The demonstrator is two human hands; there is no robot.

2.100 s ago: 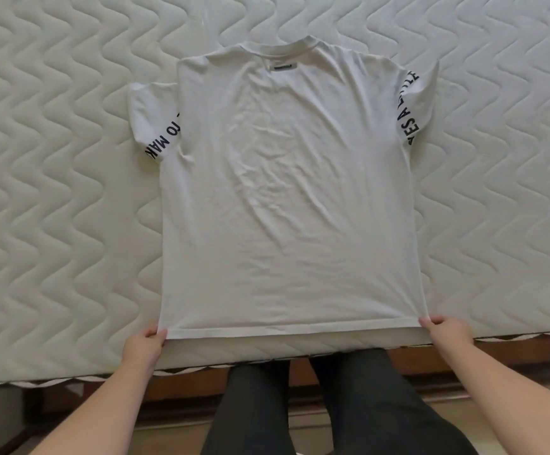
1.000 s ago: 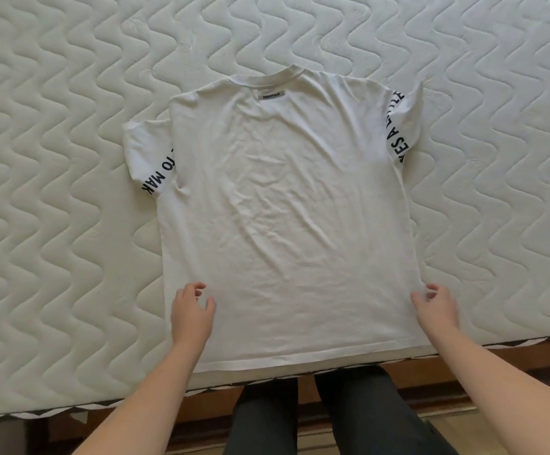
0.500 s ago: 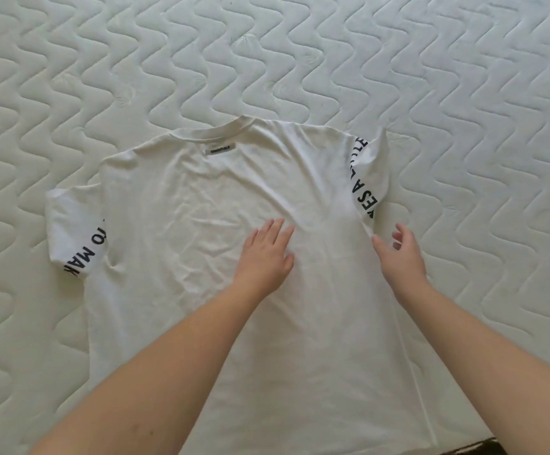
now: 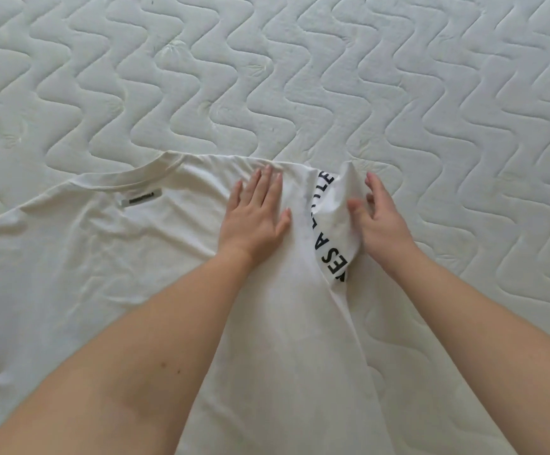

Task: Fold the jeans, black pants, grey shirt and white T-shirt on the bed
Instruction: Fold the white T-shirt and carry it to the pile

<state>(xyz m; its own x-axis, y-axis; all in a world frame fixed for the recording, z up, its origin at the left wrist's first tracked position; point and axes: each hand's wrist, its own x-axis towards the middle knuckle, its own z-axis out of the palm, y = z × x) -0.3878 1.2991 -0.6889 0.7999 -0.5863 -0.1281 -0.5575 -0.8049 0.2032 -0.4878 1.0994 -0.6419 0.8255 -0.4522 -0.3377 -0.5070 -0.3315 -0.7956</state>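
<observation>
We see the white T-shirt (image 4: 129,274) spread flat on the quilted bed (image 4: 300,77), collar at the far side. Our left hand (image 4: 255,216) presses flat, fingers straight, near its right shoulder, while our right hand (image 4: 380,221) pinches the lifted, lettered right sleeve (image 4: 336,221).

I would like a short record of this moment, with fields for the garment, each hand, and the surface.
garment: white T-shirt, spread flat, neck label showing
right sleeve: sleeve with black lettering, lifted off the mattress
left hand: left hand pressed flat on the shirt near the shoulder, fingers straight
right hand: right hand gripping the lifted sleeve
surface: quilted white mattress
fold state: not yet folded
</observation>
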